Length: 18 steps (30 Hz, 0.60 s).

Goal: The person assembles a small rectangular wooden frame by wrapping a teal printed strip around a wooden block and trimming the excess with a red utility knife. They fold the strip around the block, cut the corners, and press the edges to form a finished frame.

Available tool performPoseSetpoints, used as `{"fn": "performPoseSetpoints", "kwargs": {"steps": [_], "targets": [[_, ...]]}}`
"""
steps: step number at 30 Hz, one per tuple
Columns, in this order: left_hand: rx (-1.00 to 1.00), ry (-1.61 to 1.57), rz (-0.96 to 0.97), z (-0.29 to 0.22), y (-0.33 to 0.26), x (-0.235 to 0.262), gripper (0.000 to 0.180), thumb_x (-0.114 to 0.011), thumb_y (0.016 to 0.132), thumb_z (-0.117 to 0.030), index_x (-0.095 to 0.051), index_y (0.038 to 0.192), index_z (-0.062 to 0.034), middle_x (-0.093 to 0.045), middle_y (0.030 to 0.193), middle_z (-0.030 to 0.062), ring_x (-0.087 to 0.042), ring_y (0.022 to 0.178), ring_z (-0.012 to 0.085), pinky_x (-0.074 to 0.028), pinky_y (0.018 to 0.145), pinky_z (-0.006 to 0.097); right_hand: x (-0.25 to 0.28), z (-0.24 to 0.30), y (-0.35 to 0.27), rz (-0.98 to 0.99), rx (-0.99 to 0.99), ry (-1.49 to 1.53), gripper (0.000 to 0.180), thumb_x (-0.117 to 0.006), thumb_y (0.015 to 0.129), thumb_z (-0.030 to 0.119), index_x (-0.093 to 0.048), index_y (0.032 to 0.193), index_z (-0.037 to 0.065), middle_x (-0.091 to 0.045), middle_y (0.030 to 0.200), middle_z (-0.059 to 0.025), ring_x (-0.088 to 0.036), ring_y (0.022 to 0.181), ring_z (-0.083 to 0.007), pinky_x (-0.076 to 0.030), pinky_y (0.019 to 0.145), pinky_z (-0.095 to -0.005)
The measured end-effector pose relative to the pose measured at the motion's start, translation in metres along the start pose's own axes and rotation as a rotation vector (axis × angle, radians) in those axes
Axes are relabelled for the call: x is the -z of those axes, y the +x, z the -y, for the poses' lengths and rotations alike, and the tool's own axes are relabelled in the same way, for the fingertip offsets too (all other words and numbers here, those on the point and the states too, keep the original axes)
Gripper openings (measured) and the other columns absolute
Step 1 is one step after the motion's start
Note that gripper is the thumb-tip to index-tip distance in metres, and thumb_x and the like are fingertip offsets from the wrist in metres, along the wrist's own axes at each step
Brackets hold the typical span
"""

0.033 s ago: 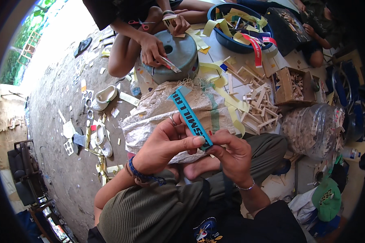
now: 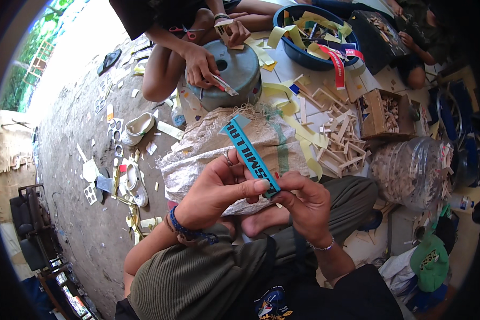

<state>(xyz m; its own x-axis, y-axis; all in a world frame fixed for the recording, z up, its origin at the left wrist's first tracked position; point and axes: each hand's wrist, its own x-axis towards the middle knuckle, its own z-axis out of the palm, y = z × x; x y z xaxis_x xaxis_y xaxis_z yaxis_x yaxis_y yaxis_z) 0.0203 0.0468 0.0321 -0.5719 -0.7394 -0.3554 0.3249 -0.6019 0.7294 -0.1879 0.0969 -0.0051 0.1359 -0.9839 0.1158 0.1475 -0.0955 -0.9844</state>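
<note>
Above my lap, both hands hold a narrow light-blue strip with dark lettering (image 2: 249, 154); it looks like a sticker on a slim bar. My left hand (image 2: 224, 184) pinches its lower half, the thumb flat on the printed face. At the near end, my right hand (image 2: 305, 200) grips the strip between thumb and fingers. The far end sticks up free, with a clear or pale flap beside it. Below it a white woven sack (image 2: 197, 154) lies on the ground in front of my crossed legs. What is under the blue face is hidden.
Across from me a person works with a cutter (image 2: 224, 84) on an upturned grey tub (image 2: 240, 61). A blue basin (image 2: 282, 45) holds yellow strips. Small wooden frames (image 2: 344, 141) are piled at right, near a cardboard box (image 2: 376, 120) and a clear plastic jar (image 2: 405, 170). Clogs (image 2: 138, 128) lie left.
</note>
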Motion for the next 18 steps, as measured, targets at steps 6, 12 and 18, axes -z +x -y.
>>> {"fn": "performPoseSetpoints", "kwargs": {"steps": [6,12,18], "targets": [[0.015,0.041,-0.047,-0.001,0.001,-0.003,0.031,-0.076,0.093,-0.016,-0.058,0.117,-0.0061,-0.069,0.097,0.0008,-0.060,0.082,0.0056,-0.048,0.073,0.022,-0.008,-0.003,-0.005,-0.030,-0.151,0.362,0.021,-0.070,0.092,-0.002,-0.066,0.112,-0.001,-0.069,0.108,-0.0076,-0.065,0.099,-0.0119,-0.054,0.086,-0.0258],[0.135,0.005,-0.138,0.001,0.002,-0.003,0.029,-0.077,0.093,-0.026,-0.065,0.106,-0.0033,-0.066,0.088,-0.0012,-0.056,0.076,0.0053,-0.046,0.069,0.021,-0.008,-0.005,-0.001,-0.057,-0.288,0.568,0.034,-0.069,0.094,0.002,-0.053,0.124,0.004,-0.069,0.106,-0.0078,-0.065,0.100,-0.0104,-0.054,0.086,-0.0249],[0.124,0.032,-0.151,0.004,0.004,-0.002,0.032,-0.075,0.093,-0.026,-0.065,0.111,-0.0014,-0.068,0.094,0.0012,-0.059,0.080,0.0072,-0.047,0.071,0.022,-0.010,-0.017,0.005,-0.099,-0.295,0.757,0.038,-0.068,0.096,0.004,-0.046,0.126,0.010,-0.068,0.107,-0.0070,-0.065,0.097,-0.0112,-0.053,0.087,-0.0250]]}}
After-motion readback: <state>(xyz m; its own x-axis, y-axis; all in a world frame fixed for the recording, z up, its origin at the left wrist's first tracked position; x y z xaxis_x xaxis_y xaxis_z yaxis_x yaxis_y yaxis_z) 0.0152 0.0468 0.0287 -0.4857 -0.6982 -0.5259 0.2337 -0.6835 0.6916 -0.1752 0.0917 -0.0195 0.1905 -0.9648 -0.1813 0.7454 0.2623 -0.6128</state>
